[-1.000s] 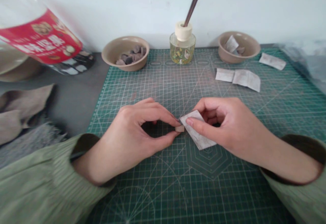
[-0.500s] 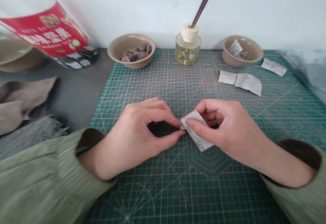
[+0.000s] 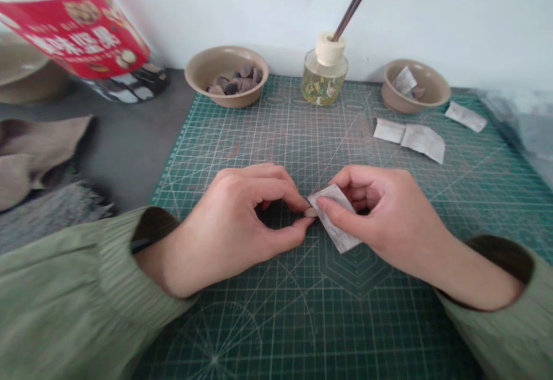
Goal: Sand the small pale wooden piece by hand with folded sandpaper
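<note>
Over by the far edge of the desk [image 3: 129, 149], left side, the big jar [image 3: 82, 40] flashes a red label [image 3: 88, 26] reading "味坚果" in white after one blurred character, small lettering above it and the cutting mat's [image 3: 276, 144] print too faint to read.

We see only part of the small piece [image 3: 310, 212] at the fingertips of the left hand [image 3: 242, 224], since the grey sheet [image 3: 341, 231] covers the rest, and that sheet also hides fingertips of the right hand [image 3: 384, 216] from us. The left edge cuts off the brown cloth [image 3: 56, 141] and the red-labelled jar [image 3: 101, 40], whose smaller print is too blurred for us to read, while the dark sticks [image 3: 358, 0] run out at the top.
</note>
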{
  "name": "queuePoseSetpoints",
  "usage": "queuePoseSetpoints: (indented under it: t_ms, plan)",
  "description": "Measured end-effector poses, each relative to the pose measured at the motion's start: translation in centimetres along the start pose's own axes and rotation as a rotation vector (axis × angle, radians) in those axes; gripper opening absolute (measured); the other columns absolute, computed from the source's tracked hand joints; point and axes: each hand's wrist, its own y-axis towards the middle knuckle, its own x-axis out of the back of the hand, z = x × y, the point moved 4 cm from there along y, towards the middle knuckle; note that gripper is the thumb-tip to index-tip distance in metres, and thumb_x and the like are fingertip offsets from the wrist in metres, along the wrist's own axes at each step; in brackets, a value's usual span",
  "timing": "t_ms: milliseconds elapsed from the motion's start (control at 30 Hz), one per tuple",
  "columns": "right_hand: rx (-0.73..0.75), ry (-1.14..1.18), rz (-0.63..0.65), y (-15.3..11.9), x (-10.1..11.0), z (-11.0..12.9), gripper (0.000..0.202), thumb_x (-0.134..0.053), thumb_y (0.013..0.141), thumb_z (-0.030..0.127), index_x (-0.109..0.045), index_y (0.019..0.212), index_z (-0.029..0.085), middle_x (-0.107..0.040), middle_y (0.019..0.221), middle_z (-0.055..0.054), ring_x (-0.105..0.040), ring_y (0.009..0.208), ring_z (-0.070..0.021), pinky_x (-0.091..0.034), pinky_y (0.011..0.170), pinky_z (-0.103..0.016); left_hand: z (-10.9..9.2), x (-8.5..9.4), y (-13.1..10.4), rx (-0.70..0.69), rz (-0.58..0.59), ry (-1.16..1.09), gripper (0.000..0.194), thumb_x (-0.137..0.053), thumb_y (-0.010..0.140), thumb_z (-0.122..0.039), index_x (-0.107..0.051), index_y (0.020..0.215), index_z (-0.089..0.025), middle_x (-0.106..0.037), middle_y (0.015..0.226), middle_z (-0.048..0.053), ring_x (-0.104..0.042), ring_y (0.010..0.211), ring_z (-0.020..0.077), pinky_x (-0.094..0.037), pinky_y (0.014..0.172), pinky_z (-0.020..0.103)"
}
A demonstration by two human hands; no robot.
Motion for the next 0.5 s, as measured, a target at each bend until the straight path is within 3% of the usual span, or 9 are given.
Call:
queuePoseSetpoints:
  t_ms: [500]
  plan:
    - [0.097,-0.080,-0.018,0.11,0.32,-0.08,0.014,-0.095,0.104,0.029,-0.087,0.094,0.023,-0.087,0.080,0.000,-0.073,0.067,-0.0163,-0.054,0.057,-0.027,0.14,0.04,0.21,0.062,0.022,-0.043,0.008,-0.096,0.109,-0.021,-0.095,0.102,-0.025,-0.094,0.103,0.001,-0.084,0.084,0.0173,-0.063,0.077,0.031]
